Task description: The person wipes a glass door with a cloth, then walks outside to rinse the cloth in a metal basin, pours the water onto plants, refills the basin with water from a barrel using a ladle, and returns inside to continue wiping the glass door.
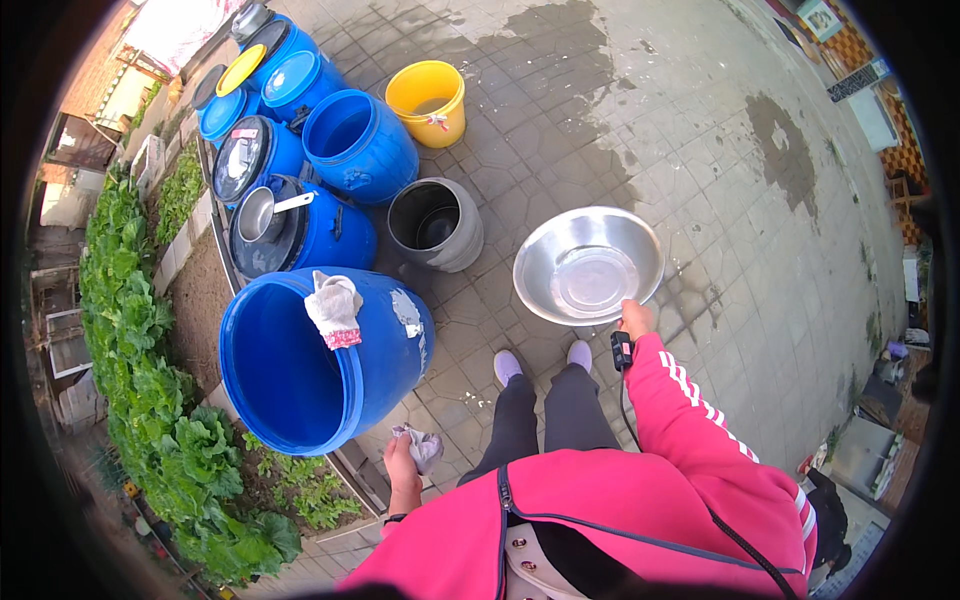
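My right hand [637, 319] grips the near rim of a wide stainless steel basin [592, 274], which has nothing in it. A crumpled pale cloth [424, 450] is held in my left hand [403, 466], low and to the left of my legs. Close beyond that hand is a large open blue plastic barrel [390, 352]. Over the barrel's rim hangs a whitish knitted work glove [334, 304] with a red-patterned cuff. A grey round tub [457, 232] with a dark inside stands between that barrel and the basin.
Several blue barrels [341, 232] stand at the upper left, some lidded. A metal ladle [259, 214] rests on one dark lid. A yellow bucket [442, 120] holds some liquid. Leafy vegetables [142, 337] grow along a bed at the left. Paving [720, 187] with wet patches stretches right.
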`<state>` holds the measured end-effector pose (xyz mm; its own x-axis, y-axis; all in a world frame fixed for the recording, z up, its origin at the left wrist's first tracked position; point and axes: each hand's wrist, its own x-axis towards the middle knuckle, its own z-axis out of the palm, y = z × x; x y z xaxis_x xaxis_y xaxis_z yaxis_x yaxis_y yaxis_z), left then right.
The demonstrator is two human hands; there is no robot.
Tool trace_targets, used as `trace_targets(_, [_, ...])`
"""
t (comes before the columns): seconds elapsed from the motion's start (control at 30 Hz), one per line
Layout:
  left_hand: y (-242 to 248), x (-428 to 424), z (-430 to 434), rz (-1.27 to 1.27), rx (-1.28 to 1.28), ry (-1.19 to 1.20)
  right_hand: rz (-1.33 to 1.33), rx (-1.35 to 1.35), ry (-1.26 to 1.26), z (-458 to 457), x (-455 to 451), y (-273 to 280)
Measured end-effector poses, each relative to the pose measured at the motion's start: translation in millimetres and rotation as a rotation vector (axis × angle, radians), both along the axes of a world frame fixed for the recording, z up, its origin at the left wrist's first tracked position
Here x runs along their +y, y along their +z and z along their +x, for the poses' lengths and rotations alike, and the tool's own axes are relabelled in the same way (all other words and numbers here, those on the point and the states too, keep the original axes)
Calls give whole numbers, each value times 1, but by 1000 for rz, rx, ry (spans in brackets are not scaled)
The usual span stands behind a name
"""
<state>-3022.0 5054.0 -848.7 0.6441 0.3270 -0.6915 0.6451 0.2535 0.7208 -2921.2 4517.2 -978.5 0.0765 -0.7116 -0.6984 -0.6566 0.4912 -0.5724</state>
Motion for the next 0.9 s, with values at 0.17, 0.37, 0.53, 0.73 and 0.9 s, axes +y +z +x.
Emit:
trace_targets(0.17, [-1,-72,56,56,91,188,-20,57,50,164,-50,-87])
trace_targets(0.37, [-8,-180,99,99,242,457,167,75,168,314,-92,-217])
trace_targets(0.53, [-16,-266,165,175,405,329,297,6,142,417,-111,-289])
trace_targets(0.73, [-1,-323,227,64,442,333,355,41,271,482,-133,-339])
trace_targets(0.9, [-7,-335,232,39,511,446,454,67,318,482,-150,-372])
